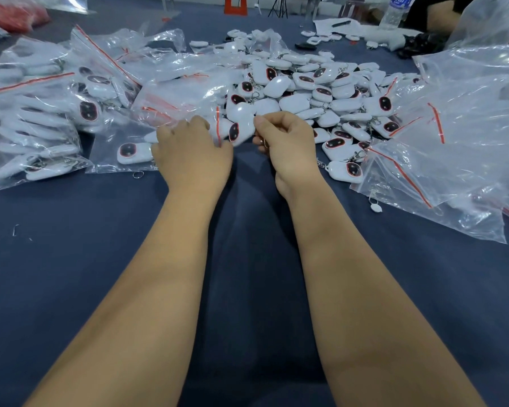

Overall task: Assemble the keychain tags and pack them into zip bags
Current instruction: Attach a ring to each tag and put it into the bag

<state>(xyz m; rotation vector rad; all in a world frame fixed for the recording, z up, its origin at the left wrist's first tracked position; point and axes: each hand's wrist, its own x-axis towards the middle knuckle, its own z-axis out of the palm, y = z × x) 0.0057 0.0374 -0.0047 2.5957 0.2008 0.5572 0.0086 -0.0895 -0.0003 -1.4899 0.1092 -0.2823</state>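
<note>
A dark blue cloth table (71, 259) carries a heap of glossy white rounded tags (306, 92). Just before the heap, the left hand (191, 154) pinches a crinkled clear zip bag (221, 127) holding tags; the right hand (288, 145), fingers curled, pinches its other edge.

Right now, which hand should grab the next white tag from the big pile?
Probably the right hand. It sits beside the loose pile of tags, which spreads to its side. The left hand holds the small zip bag with a tag inside, so it looks busy.
</note>
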